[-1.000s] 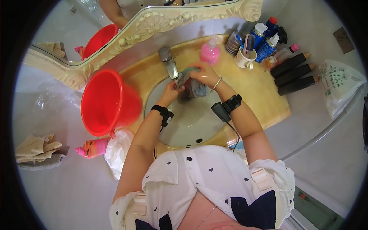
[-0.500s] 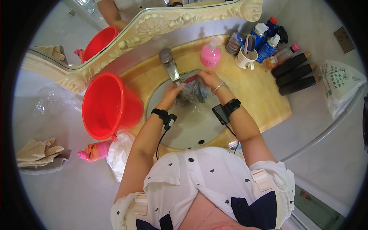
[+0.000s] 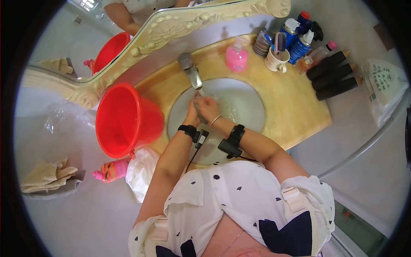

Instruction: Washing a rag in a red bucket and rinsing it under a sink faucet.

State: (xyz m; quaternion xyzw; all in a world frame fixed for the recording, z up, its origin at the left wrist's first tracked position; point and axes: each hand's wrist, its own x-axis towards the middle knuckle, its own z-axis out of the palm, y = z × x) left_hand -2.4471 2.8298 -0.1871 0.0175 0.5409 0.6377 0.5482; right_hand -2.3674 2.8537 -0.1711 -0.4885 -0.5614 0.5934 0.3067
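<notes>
Under the running metal faucet [image 3: 191, 70], my two hands are close together over the oval white sink [image 3: 253, 105]. A wet grey cloth [image 3: 199, 113] is bunched between them, mostly hidden by the fingers. My left hand [image 3: 192, 114] is closed on its left side. Pressed against it from the right, my right hand [image 3: 209, 109] has its fingers curled round the same cloth. Rippling water shows in the basin to the right of my hands.
A red bucket [image 3: 145, 120] stands left of the sink, with a pink bottle [image 3: 112, 170] and a white plastic bag [image 3: 141, 173] below it. Behind the sink are a pink soap pump bottle [image 3: 236, 58], a mug [image 3: 275, 62], spray cans [image 3: 300, 49] and dark bottles [image 3: 338, 88].
My right hand has moved left and toward me, meeting my left hand. The cloth, spread between the hands before, is now bunched up in them.
</notes>
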